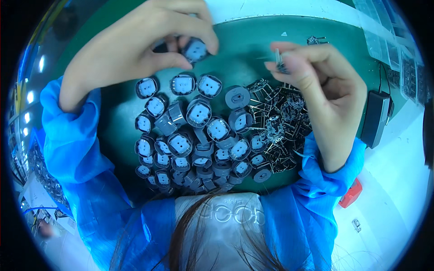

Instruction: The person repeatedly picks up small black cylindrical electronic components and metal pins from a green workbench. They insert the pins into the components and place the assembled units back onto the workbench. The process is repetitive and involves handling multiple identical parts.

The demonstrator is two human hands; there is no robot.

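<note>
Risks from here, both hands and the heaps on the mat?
1. The small metal piece sits at the right hand's fingertips; it might slip into the metal pile.
2. That pile looks tangled, so lifting one piece could drag or bend others.
3. Grey units crowd against it, so strays might mix in.

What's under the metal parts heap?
Green work surface shows along the upper edge of the metal parts heap. Beneath its middle, the parts cover everything; can't tell.
</note>
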